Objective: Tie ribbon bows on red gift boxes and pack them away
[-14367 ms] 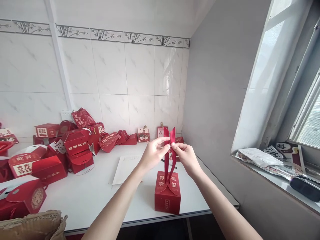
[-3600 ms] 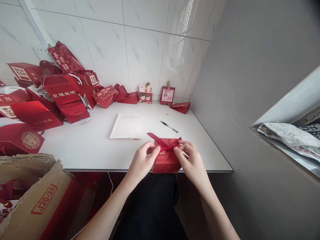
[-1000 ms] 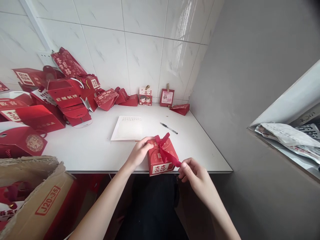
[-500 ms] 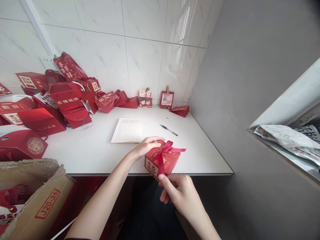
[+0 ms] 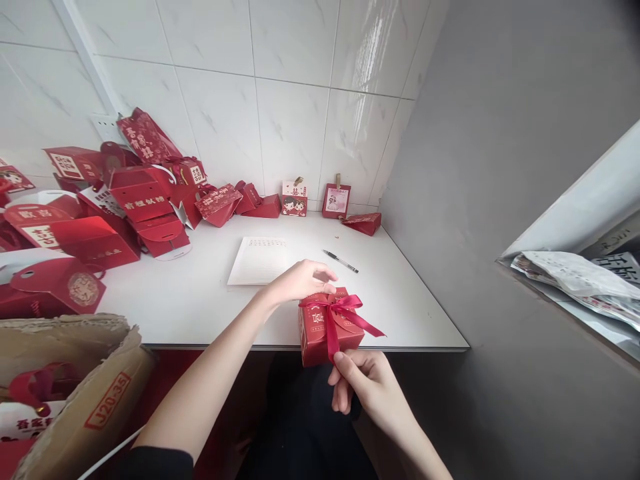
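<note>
A red gift box point(image 5: 315, 347) with a crimson ribbon bow point(image 5: 337, 308) on its lid sits at the table's front edge, its near part jutting past it. My right hand point(image 5: 363, 377) pinches one ribbon tail between thumb and fingers, just in front of the box. Behind the box's far edge, my left hand point(image 5: 303, 280) is loosely curved, thumb and fingers apart, at or just touching the lid. Another ribbon tail trails to the right. Beyond my left hand lies an open notebook point(image 5: 257, 263), partly covered by that hand, and a pen point(image 5: 341, 261) is farther right.
Red paper boxes point(image 5: 140, 200) are heaped on the table's left. Two small decorated boxes point(image 5: 295, 200) stand against the tiled wall, beside a flattened red one point(image 5: 364, 223). A torn cardboard carton point(image 5: 100, 373) is at lower left. A grey wall point(image 5: 480, 200) bounds the right.
The gift box has turned so its front faces me more squarely. My left hand has loosened and lifted slightly at its far edge. My right hand still pinches the ribbon tail.
</note>
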`<state>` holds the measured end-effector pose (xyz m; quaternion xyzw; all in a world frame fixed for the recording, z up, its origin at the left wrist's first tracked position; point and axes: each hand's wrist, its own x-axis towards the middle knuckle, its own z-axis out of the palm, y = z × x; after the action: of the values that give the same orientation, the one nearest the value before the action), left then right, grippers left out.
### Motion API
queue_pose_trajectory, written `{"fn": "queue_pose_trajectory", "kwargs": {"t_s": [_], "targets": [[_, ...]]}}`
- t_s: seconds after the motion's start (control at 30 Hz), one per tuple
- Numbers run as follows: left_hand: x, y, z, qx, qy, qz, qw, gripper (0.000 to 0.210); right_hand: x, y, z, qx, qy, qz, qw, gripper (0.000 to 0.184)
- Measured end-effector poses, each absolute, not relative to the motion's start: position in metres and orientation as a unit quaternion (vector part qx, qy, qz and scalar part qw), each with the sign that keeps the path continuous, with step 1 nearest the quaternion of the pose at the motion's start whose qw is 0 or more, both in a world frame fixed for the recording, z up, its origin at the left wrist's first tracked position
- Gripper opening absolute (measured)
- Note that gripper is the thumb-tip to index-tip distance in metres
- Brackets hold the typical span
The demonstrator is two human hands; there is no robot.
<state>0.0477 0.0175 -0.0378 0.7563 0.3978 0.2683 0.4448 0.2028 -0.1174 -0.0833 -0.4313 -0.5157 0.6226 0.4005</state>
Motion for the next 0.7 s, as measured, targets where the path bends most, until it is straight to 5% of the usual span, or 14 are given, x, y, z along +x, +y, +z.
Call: {"fn": "queue_pose_trajectory", "kwargs": {"t_s": [0.13,0.27,0.7], "targets": [[0.052,-0.013,-0.033,0.758,0.428,0.388,0.303,0.022,0.202,-0.116,-0.087,-0.448,-0.513,0.613,0.401,0.051],[0.047,-0.037,-0.039,0.783,0.438,0.366,0.247,0.016,0.205,-0.115,-0.089,-0.458,-0.532,0.589,0.400,0.051],[0.037,-0.037,-0.054,0.770,0.402,0.318,0.380,0.014,0.211,-0.115,-0.088,-0.436,-0.582,0.574,0.376,0.046]]}}
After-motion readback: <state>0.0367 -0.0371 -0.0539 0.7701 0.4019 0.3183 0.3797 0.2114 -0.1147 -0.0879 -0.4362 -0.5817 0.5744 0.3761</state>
